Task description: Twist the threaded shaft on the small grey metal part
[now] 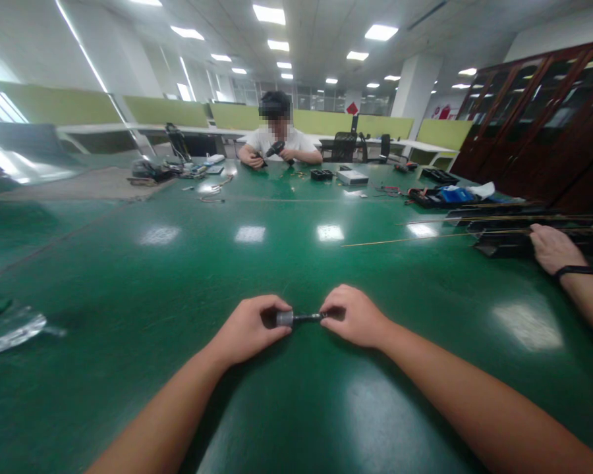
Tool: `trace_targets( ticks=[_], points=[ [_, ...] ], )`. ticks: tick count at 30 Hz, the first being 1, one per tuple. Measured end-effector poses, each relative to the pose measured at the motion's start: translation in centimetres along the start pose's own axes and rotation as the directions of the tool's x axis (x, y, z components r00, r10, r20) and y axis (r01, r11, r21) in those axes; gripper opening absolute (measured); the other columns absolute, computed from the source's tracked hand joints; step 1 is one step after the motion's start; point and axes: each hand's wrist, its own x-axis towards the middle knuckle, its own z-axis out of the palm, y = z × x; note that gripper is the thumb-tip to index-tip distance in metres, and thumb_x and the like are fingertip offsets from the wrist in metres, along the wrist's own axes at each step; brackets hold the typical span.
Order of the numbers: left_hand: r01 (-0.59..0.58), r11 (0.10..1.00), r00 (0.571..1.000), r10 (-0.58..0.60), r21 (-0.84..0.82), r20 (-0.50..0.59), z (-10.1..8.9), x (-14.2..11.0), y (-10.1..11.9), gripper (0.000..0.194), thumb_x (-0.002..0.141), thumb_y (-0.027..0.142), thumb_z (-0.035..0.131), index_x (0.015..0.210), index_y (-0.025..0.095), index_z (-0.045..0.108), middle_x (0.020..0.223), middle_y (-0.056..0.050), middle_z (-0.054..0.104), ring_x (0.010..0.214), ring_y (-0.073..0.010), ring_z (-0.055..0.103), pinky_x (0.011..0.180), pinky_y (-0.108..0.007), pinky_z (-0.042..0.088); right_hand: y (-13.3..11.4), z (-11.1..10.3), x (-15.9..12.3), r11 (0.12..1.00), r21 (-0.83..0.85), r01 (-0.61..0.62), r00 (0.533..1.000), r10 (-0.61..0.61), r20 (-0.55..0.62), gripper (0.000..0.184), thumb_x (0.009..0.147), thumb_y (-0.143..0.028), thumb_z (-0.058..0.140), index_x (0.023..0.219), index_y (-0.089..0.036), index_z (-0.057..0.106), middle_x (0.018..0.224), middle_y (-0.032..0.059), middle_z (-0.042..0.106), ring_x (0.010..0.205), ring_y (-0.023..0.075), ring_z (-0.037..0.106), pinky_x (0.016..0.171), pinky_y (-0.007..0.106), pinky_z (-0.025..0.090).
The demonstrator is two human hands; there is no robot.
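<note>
Both my hands rest on the green table (128, 289) near its front edge and grip one small metal part (296, 318) between them. My left hand (250, 326) is closed around its thicker grey cylindrical end. My right hand (353, 316) pinches the thin dark shaft at the other end. The piece lies level just above the tabletop, and the part inside each fist is hidden.
Another person's hand (553, 249) with a black wristband lies at the right beside black trays (504, 242) and thin brass rods (415, 240). A person (277, 141) sits at the far side holding a drill. Tool cases (442, 195) and a clear bag (7, 326) also lie on the table.
</note>
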Motion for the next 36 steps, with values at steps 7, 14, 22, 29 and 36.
trace_targets(
  ticks=[7,14,22,29,36],
  points=[
    [0.009,1.0,1.0,-0.009,-0.01,-0.006,0.0,0.0,0.0,0.019,0.074,0.024,0.074,0.092,0.017,0.073,0.092,-0.003,0.075,0.085,-0.0207,0.069,0.082,-0.032,0.054,0.1,-0.1,-0.1,1.0,-0.01,0.0,1.0,0.0,-0.005,0.008,0.077,-0.019,0.076,0.084,-0.021,0.073,0.089,0.002,0.073,0.087,0.0181,0.061,0.083,0.033,0.046],
    [0.003,1.0,1.0,-0.003,-0.009,-0.003,0.0,0.1,0.0,0.019,0.073,0.023,0.074,0.091,0.017,0.073,0.092,-0.003,0.074,0.085,-0.0206,0.069,0.082,-0.032,0.054,0.9,-1.1,0.0,0.999,-0.035,0.031,0.998,-0.03,0.048,0.008,0.077,-0.018,0.076,0.084,-0.021,0.074,0.091,0.0031,0.074,0.09,0.0199,0.063,0.086,0.035,0.047],
    [0.005,1.0,1.0,-0.005,-0.011,-0.008,0.1,0.1,-0.1,0.019,0.072,0.024,0.075,0.09,0.018,0.072,0.09,-0.003,0.074,0.084,-0.021,0.069,0.08,-0.032,0.054,1.7,-2.1,0.2,1.0,-0.025,0.004,0.998,-0.002,0.07,0.008,0.072,-0.019,0.08,0.078,-0.023,0.076,0.097,0.0022,0.074,0.093,0.0195,0.064,0.087,0.035,0.047],
    [-0.008,0.999,1.0,0.008,-0.041,-0.002,0.4,0.3,-0.1,0.018,0.074,0.025,0.074,0.09,0.018,0.073,0.089,-0.002,0.074,0.084,-0.0203,0.069,0.08,-0.03,0.053,-1.2,1.8,1.4,0.998,-0.038,0.049,0.998,-0.047,0.041,0.01,0.083,-0.03,0.076,0.09,-0.023,0.077,0.095,0.0031,0.073,0.092,0.0197,0.062,0.083,0.034,0.047],
    [0.01,1.0,1.0,-0.01,-0.022,0.001,0.4,0.3,-0.3,0.019,0.073,0.024,0.075,0.092,0.018,0.074,0.089,-0.002,0.075,0.084,-0.0203,0.069,0.08,-0.03,0.052,-1.4,1.9,1.4,0.999,-0.027,0.033,0.999,-0.033,0.007,0.051,0.072,-0.036,0.084,0.117,-0.019,0.068,0.112,0.0084,0.068,0.104,0.0233,0.059,0.092,0.037,0.048]
  ],
)
